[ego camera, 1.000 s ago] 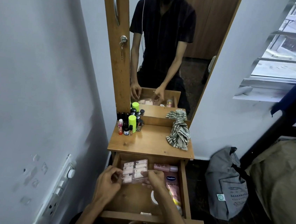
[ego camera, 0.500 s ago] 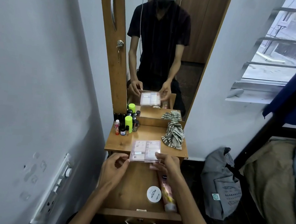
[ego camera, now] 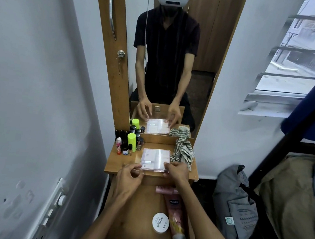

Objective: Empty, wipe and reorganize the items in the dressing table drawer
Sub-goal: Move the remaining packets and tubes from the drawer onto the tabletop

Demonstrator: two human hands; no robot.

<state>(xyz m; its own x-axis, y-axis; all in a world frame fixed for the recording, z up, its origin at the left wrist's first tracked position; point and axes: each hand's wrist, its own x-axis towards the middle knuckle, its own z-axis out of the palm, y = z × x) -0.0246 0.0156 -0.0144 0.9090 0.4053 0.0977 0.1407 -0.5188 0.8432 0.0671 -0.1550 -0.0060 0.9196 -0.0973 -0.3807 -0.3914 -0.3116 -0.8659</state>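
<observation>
The clear flat packet (ego camera: 155, 159) of small pink and white items lies on the wooden dressing table top (ego camera: 121, 164), at its front edge. My right hand (ego camera: 177, 172) pinches the packet's front right corner. My left hand (ego camera: 129, 177) hovers just off the front left corner with loosely curled fingers and holds nothing. Below them the open drawer (ego camera: 135, 214) holds a pink bottle (ego camera: 164, 189), a pink Vaseline tube (ego camera: 175, 217) along the right wall, and a round white tub (ego camera: 160, 222). A striped cloth (ego camera: 183, 153) lies bunched on the table's right side.
Several small bottles, one with a lime-green cap (ego camera: 130, 143), stand at the table's back left. A mirror (ego camera: 170, 62) rises behind the table. A wall with a socket strip (ego camera: 54, 204) is close on the left. A grey bag (ego camera: 235, 207) sits on the floor to the right.
Both hands lifted the packet out of the drawer and set it on the table top. My left hand has come off it. The drawer's left part now shows bare wood.
</observation>
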